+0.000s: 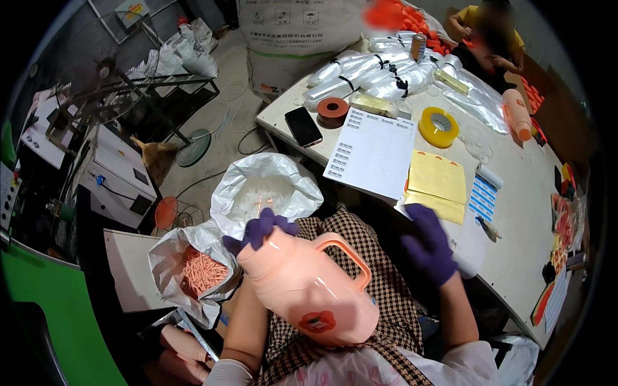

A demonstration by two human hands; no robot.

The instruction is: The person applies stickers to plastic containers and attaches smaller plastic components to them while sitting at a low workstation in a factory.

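A peach-pink plastic jug point(309, 286) with a loop handle and a red flower sticker lies tilted across my checkered lap. My left hand point(257, 229), in a purple glove, grips the jug's neck at its upper left. In a matching purple glove, my right hand point(430, 243) hovers at the table's point(515, 257) near edge, fingers spread, close to a white sheet there. It holds nothing that I can see. A white bag point(261, 193) with a few small pink parts stands open just beyond the jug.
Another bag of pink parts point(201, 270) sits at my left. The table carries yellow sheets point(438, 183), a white label sheet point(373, 151), a tape roll point(438, 126), a phone point(303, 126), and bundled clear bags point(380, 74). Another person point(492, 38) sits at the far end.
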